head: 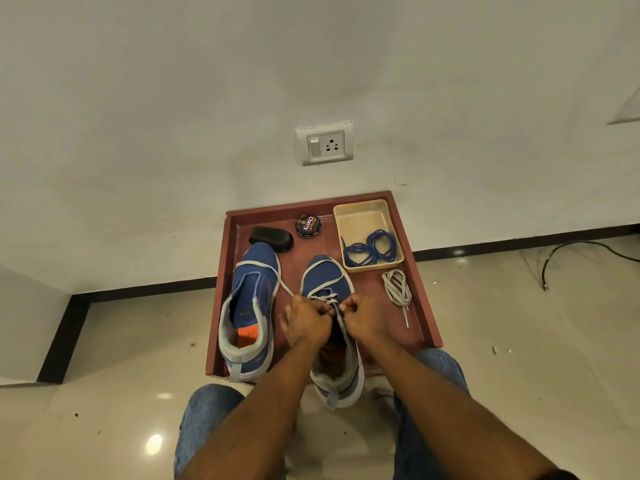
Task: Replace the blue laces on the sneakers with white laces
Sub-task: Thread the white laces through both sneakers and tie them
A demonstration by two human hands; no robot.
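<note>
Both forearms reach in from the near edge; left hand (pixel 304 323) and right hand (pixel 365 318) each pinch the white lace (pixel 325 299) over the right sneaker (pixel 329 282) on the red tray (pixel 427 306). Soft, limp cord: best gripped near its stiff tips.

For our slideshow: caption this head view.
Both hands thread a white lace through the right blue fabric sneaker on a reddish-brown tray.

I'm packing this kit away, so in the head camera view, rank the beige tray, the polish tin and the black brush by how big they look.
1. beige tray, clearly the largest.
2. black brush.
3. polish tin, though it looks nearly the brush's size, so that order is unsure.
</note>
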